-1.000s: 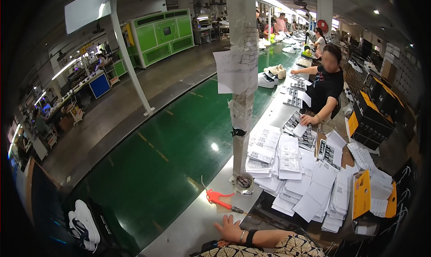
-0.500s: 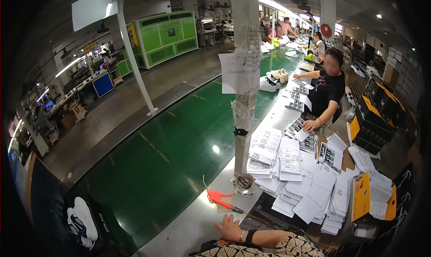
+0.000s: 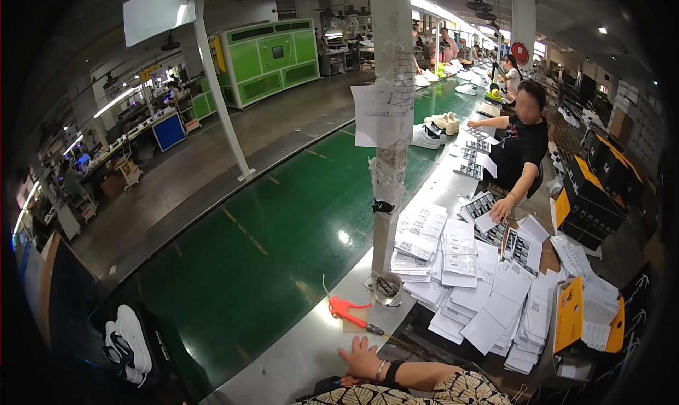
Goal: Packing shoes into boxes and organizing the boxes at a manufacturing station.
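My left hand [image 3: 361, 359] lies flat on the grey metal table edge [image 3: 297, 355] at the bottom of the view, fingers apart and holding nothing. A dark band and a bracelet sit on its wrist, and a patterned sleeve covers the forearm. Just beyond the fingers an orange-red pistol-shaped tool [image 3: 345, 309] rests on a scrap of cardboard. A small round cup [image 3: 386, 289] stands at the foot of a paper-wrapped pole [image 3: 389, 157]. My right hand is out of view.
Stacks of white printed sheets [image 3: 460, 263] cover the table to the right. Yellow-and-black boxes [image 3: 574, 320] stand beyond them. A co-worker in black [image 3: 520, 150] handles sheets farther along. On the green conveyor belt [image 3: 269, 242] ride dark-and-white sneakers [image 3: 131, 341] and white shoes [image 3: 435, 129].
My left hand stays flat in the same spot. The view has drifted slightly. The co-worker's arms shift a little over the sheets.
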`<state>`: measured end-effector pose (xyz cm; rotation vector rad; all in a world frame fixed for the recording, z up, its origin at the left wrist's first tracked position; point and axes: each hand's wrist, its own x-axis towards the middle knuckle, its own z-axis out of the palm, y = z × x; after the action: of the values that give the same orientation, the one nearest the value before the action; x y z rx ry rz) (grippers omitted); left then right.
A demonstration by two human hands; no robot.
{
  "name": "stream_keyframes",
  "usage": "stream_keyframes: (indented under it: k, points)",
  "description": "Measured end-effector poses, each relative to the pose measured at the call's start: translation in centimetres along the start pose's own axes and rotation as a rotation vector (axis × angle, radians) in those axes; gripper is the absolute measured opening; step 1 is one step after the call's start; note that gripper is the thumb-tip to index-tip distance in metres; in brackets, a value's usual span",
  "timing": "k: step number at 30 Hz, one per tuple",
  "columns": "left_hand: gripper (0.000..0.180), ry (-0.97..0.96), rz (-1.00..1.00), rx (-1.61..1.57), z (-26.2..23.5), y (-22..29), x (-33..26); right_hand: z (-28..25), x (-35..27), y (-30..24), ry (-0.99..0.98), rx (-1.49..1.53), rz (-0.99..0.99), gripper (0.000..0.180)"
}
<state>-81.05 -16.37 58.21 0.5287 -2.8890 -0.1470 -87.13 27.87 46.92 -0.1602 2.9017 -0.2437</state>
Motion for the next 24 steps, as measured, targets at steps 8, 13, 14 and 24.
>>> stream_keyframes:
  k: [8, 13, 14, 24]
  points:
    - [0.064, -0.017, -0.034, 0.000, 0.3, -0.1, -0.1, 0.4, 0.0, 0.2, 0.033, -0.014, -0.002, 0.072]
    - [0.065, -0.006, -0.022, 0.007, 0.8, -0.8, -0.2, 0.4, -0.1, 0.1, 0.046, -0.002, -0.005, 0.074]
    - [0.065, -0.008, -0.022, 0.012, 0.9, -0.9, -0.1, 0.6, 0.0, 0.2, 0.045, -0.004, -0.005, 0.074]
    - [0.065, 0.011, -0.031, 0.008, 1.4, -1.1, 0.0, 0.1, 0.1, 0.1, 0.031, 0.010, 0.008, 0.072]
